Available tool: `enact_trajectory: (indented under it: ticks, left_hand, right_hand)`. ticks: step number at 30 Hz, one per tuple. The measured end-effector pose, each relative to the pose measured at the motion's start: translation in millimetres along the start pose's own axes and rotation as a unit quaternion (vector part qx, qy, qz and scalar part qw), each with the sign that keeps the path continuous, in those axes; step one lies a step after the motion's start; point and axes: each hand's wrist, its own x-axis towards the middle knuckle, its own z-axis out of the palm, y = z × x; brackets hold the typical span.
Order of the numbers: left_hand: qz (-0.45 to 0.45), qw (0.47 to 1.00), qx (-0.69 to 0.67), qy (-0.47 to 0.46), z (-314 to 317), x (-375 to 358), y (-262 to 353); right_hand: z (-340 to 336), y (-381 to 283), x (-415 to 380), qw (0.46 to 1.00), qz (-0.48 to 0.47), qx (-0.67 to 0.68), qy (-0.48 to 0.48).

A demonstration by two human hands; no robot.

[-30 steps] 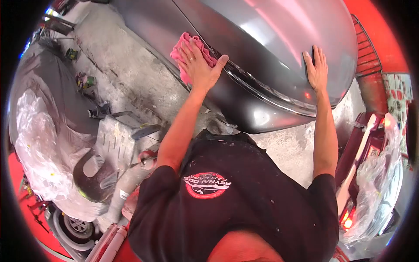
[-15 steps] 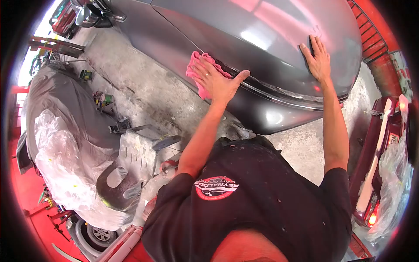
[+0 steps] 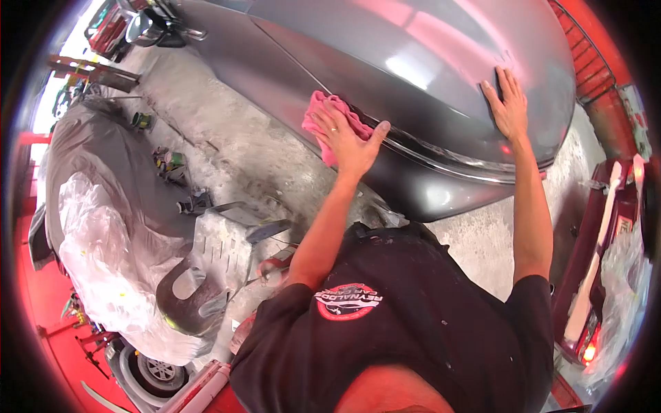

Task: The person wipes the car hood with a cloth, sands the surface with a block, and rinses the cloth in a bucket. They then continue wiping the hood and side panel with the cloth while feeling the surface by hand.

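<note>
The person leans over the grey car (image 3: 427,62) that fills the upper middle of the frame, and the wiping looks to be mid-course rather than near its end. The left hand (image 3: 351,141) lies spread flat on a pink cloth (image 3: 330,113), pressing it against the panel just where the seam and the chrome strip run, near the centre of the frame; the fingers are apart, not curled round the cloth, so it is held by pressure alone. The right hand (image 3: 511,103), in the upper right, rests open and flat on the bare paint, fingers together, holding nothing (it seems only to steady the body).

The paint above and to the right of the cloth already shows a clean, bright gloss, which I take as ground covered, though I cannot tell wiped from unwiped surface for certain. The lower flank beneath the strip, toward the concrete floor (image 3: 241,138), looks duller and may be what is left.

At the left of the frame a second car under plastic sheeting (image 3: 103,234) stands apart.
</note>
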Motion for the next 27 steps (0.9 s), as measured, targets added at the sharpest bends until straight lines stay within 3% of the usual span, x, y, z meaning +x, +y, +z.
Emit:
enact_trajectory:
  ticks: [11,16,18,22,24,27]
  left_hand:
    - [-0.005,0.998,-0.037,0.052,10,1,-10]
    - [-0.006,0.994,0.041,0.102,-4,1,-3]
    - [0.02,0.985,-0.032,0.167,-16,4,-8]
    - [0.1,0.987,0.056,0.115,-17,-3,-43]
    - [0.136,0.959,0.212,0.132,-9,-6,-50]
    - [0.136,0.967,0.162,0.143,-4,-5,-56]
  right_hand:
    - [-6,-5,0,0.999,0.007,-0.028,-0.023]
    - [-7,-6,-3,1.0,-0.001,-0.024,-0.02]
    - [-6,-4,-2,1.0,-0.015,-0.019,-0.02]
    - [-13,-14,-2,0.999,-0.001,-0.029,-0.038]
    - [-13,-14,-3,0.999,0.012,-0.023,-0.042]
    - [-13,-12,-3,0.999,0.008,-0.021,-0.039]
